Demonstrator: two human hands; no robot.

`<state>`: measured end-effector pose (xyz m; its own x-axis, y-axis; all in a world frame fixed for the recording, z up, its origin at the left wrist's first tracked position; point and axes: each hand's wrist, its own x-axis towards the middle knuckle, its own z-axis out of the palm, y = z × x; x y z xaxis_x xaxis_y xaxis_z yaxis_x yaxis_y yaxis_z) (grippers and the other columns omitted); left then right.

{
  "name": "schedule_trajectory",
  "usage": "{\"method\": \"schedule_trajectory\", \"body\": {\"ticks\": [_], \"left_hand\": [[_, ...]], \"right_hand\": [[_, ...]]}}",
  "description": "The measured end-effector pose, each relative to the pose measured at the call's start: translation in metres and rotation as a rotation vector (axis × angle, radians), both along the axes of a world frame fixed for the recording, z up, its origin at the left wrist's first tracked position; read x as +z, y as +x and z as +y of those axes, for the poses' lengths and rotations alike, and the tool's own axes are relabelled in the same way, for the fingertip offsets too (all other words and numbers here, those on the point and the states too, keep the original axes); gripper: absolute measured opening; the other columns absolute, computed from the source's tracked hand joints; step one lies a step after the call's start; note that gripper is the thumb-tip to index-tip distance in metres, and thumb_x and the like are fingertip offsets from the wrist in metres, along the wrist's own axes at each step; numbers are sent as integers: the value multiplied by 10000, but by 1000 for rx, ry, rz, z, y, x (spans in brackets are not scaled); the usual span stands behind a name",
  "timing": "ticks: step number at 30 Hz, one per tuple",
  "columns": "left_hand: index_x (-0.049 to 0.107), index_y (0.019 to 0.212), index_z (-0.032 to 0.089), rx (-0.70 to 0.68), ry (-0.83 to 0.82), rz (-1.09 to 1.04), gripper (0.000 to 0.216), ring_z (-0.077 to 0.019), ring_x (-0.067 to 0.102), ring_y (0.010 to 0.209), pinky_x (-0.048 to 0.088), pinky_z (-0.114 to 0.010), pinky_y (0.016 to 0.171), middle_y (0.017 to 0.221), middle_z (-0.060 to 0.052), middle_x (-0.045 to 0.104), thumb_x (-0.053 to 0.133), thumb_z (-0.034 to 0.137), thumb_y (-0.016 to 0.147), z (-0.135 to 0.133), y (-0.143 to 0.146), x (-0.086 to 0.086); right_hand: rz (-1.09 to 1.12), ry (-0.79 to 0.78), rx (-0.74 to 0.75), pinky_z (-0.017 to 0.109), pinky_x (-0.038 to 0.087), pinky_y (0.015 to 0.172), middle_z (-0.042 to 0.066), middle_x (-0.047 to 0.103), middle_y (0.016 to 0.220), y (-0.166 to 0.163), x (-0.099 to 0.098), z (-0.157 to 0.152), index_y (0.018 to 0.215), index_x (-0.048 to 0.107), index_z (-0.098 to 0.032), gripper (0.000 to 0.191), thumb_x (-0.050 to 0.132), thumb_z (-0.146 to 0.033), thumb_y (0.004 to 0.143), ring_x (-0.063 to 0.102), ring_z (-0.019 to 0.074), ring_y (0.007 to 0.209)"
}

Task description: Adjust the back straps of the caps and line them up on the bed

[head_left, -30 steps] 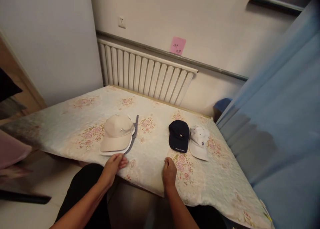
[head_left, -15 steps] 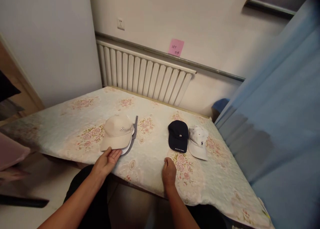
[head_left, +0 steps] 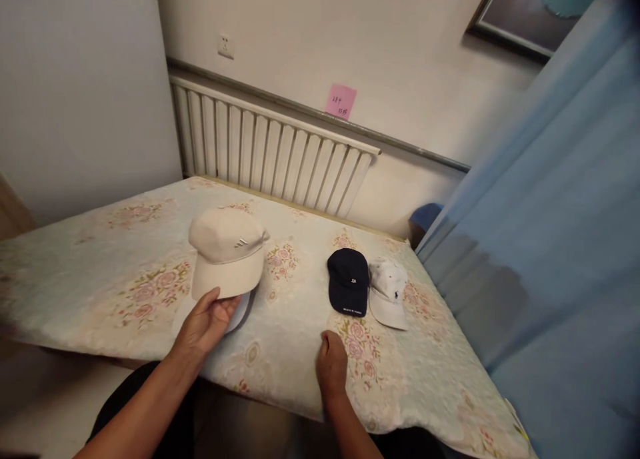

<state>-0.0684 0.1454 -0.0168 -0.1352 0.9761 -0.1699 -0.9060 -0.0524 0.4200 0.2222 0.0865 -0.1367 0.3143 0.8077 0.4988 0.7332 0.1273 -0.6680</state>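
Note:
My left hand grips the brim of a beige baseball cap, thumb on top and fingers beneath, and holds it raised. Under it, mostly covered, lie a white brim and a grey-edged cap on the bed. My right hand hovers over the bed's near side with its fingers curled closed; whether anything is inside them is hidden. Just beyond it lies a navy baseball cap with a small white emblem. A white baseball cap with a small dark logo lies against the navy one's right side.
The floral-covered bed fills the middle. Behind it stand a white radiator and a wall with a pink note. A blue curtain hangs along the right, near a dark blue object. A pale panel rises at left.
My left hand has lifted the beige cap off the caps beneath it. My right hand keeps its closed shape near the navy cap. The view has shifted slightly to the right.

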Motion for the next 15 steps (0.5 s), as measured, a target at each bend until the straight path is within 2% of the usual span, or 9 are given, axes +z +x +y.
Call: {"method": "schedule_trajectory", "body": {"ticks": [3, 6, 11, 15], "left_hand": [[548, 1270, 223, -113, 8, 21, 460, -183, 700, 875, 593, -322, 795, 1042, -50, 725, 465, 35, 858, -1, 24, 6], [539, 1280, 184, -236, -14, 45, 440, -187, 705, 838, 596, -310, 766, 1003, -65, 733, 473, 58, 863, 2, 47, -1], [530, 1263, 166, -392, -90, 32, 435, -179, 706, 836, 589, -300, 776, 980, -66, 736, 533, 57, 842, 13, 74, -34], [551, 1208, 130, -528, -124, 11, 389, -208, 700, 902, 562, -333, 861, 1006, -104, 729, 599, 105, 822, 17, 84, -64]], "right_hand": [[25, 4, 3, 362, 451, 804, 99, 684, 882, 0, -2, 0, 922, 672, -189, 247, 429, -203, 878, 612, 235, 837], [32, -25, 1, 364, 446, 817, 98, 678, 888, -1, -3, 1, 923, 669, -194, 242, 433, -195, 876, 608, 236, 853], [33, -29, -3, 351, 447, 807, 85, 667, 860, -1, 0, 2, 908, 666, -203, 241, 434, -160, 858, 604, 229, 837], [-12, -39, -3, 338, 454, 783, 76, 657, 841, -1, 2, 2, 903, 658, -206, 240, 429, -146, 859, 600, 220, 817]]}}
